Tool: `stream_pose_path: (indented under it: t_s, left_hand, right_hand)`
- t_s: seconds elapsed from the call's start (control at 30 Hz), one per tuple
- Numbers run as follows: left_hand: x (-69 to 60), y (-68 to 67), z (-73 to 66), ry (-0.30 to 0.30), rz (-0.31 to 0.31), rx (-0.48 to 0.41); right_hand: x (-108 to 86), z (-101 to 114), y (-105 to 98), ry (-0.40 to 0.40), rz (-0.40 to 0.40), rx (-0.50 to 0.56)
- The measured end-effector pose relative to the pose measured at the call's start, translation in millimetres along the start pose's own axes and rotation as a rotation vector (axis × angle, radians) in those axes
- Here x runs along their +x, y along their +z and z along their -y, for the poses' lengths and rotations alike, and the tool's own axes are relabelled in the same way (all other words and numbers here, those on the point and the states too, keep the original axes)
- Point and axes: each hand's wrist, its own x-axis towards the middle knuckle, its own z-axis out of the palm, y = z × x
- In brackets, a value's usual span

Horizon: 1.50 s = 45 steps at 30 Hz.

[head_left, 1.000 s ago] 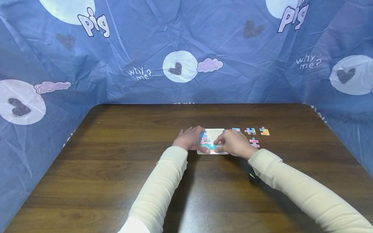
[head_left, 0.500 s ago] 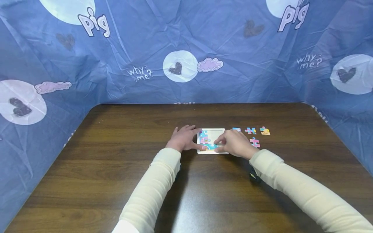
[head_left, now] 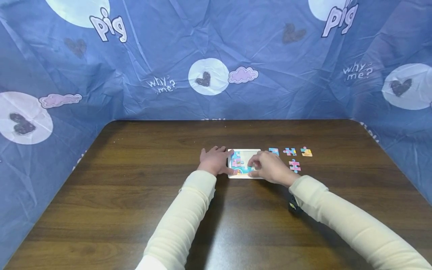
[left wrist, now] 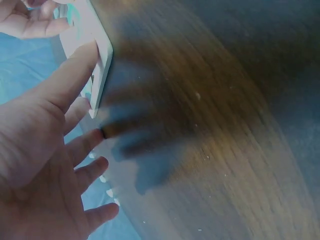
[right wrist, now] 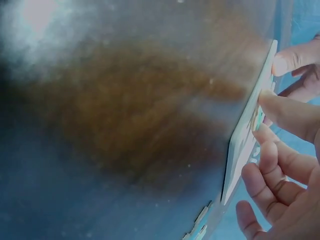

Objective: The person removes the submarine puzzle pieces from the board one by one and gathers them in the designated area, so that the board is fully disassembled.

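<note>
A small white-rimmed puzzle tray point(head_left: 245, 177) lies flat on the table, with pink and blue pieces point(head_left: 237, 160) fitted along its left side and a turquoise strip at its bottom. My left hand point(head_left: 213, 162) spans the tray's left edge, thumb and forefinger touching it, the other fingers spread out. Over the lower right of the tray, my right hand point(head_left: 271, 167) pinches a puzzle piece point(right wrist: 257, 118) between thumb and forefinger, down at the tray's surface. Its fingers hide most of that piece in the head view.
Several loose puzzle pieces lie right of the tray: a blue one point(head_left: 273, 151) partly behind the right hand, a pink-blue one point(head_left: 289, 151), a yellow one point(head_left: 306, 152) and a pink one point(head_left: 294, 165). A blue printed cloth point(head_left: 236, 105) stands behind the table point(head_left: 152, 180).
My left hand has drawn back leftward from over the tray to its left edge, then edged slightly right again. The right hand stays almost in place at the tray.
</note>
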Motion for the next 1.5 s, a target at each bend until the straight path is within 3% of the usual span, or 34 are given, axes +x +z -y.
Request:
stream_pose_path:
  t_s: [0.3,0.63,0.87,1.17,1.5]
  left_hand:
    - [-0.5,-3.1,-1.2,-0.034,0.023,-0.001]
    - [0.8,-1.0,-6.7,-0.044,0.03,-0.002]
    - [0.6,-1.3,-6.0,-0.038,0.033,-0.006]
    - [-1.7,-2.9,-5.8,-0.044,0.037,-0.018]
    - [0.5,-1.0,-4.1,-0.034,0.039,-0.014]
  right_hand:
    - [-0.6,6,0,-0.094,-0.049,-0.127]
    - [-1.9,-4,-6,-0.156,-0.035,-0.12]
    - [1.6,-4,-19,-0.209,-0.095,-0.131]
    - [-7.3,-24,-29,-0.159,-0.059,0.048]
    - [-36.8,-67,-51,-0.04,-0.13,0.087]
